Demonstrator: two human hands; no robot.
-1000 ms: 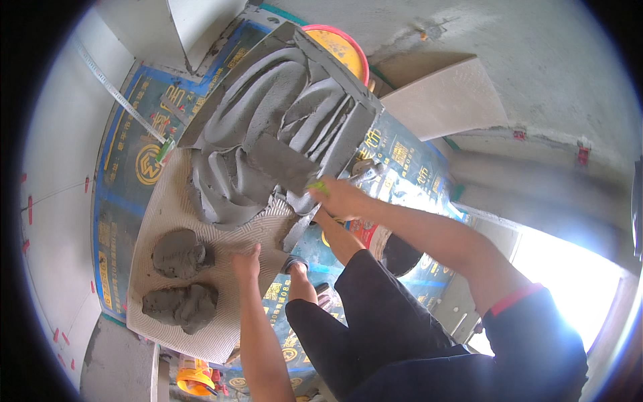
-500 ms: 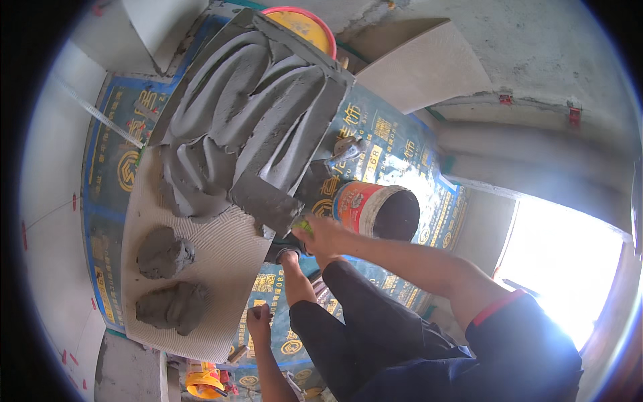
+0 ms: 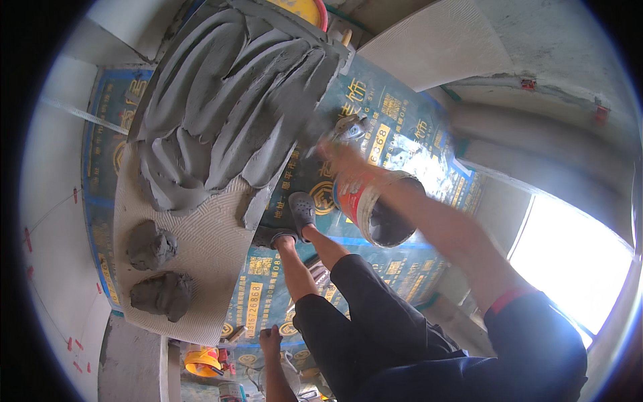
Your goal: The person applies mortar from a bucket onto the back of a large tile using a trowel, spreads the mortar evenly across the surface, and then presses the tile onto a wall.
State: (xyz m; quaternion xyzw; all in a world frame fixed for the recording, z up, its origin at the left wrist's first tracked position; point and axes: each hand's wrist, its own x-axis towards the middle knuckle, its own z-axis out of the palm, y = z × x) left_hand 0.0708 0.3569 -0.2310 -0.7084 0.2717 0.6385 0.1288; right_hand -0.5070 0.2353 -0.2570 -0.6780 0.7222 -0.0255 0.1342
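Observation:
My right hand [image 3: 343,162], smeared by motion, is closed on a trowel at the right edge of a large tile [image 3: 221,268]. The blurred trowel blade [image 3: 291,110] lies over grey mortar [image 3: 228,100], spread in wavy ridges across the tile's far part. The tile's near part shows fine ribs and carries two separate mortar lumps, one lump [image 3: 151,245] slightly farther off than the other lump [image 3: 163,295]. My left hand [image 3: 271,340] hangs low beside the tile's near right corner, fingers curled, with nothing visible in it.
A mortar-stained bucket [image 3: 375,208] stands under my right forearm, near my shoes [image 3: 303,209]. Printed green sheeting [image 3: 395,281] covers the floor. Another tile [image 3: 435,47] leans at the far right. A yellow bucket [image 3: 201,362] sits nearby; a red-rimmed tub [image 3: 322,15] stands at the back.
My right hand has swept the trowel away from me, from the mortar's near right edge toward its far right side. Mortar now covers where the blade was. My left hand dropped slightly nearer.

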